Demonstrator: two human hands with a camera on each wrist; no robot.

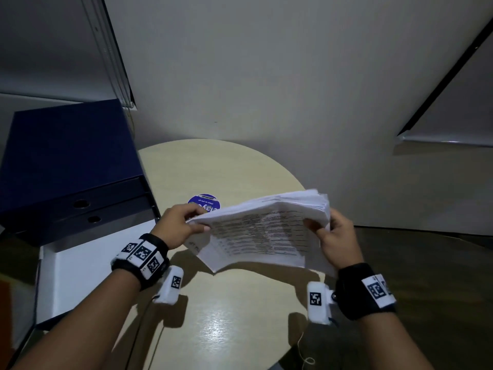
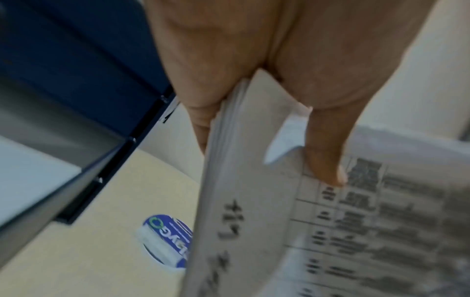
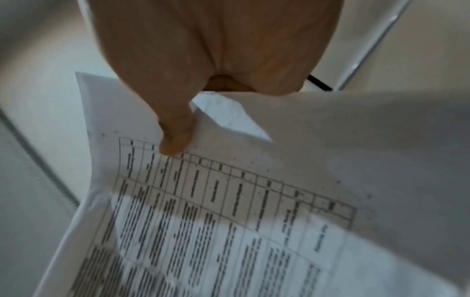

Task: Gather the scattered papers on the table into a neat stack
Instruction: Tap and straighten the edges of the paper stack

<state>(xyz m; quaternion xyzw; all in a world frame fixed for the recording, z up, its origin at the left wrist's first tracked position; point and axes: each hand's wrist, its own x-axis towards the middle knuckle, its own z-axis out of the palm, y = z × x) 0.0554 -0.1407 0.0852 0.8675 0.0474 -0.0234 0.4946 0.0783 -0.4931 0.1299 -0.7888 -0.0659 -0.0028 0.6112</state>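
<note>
We hold the bundle of white printed papers (image 1: 260,231) in the air above the round, pale wooden table (image 1: 221,311), well clear of its surface, with its shadow falling on the tabletop below. Our left hand (image 1: 178,227) takes the left edge of the bundle, its grip closed on the sheets with the thumb (image 2: 328,160) pressed on the top page and the other fingers curled beneath; in the left wrist view the stacked edges of the sheets run between thumb and fingers. Our right hand (image 1: 336,240) pinches the right edge in the same way, the thumb (image 3: 175,138) lying on the top sheet beside a printed table of dark text rows. The bundle sags and bows between the two hands, and its far right corner fans out into uneven, separate sheets, so the edges are not squared. The wrist views are blurred, and the print cannot be read. Just beyond the left hand, a round blue sticker (image 1: 204,204) lies on the table. To the left stands a dark blue box file (image 1: 66,161) with two round finger holes, and a flat white board (image 1: 88,273) lies in front of it.
</note>
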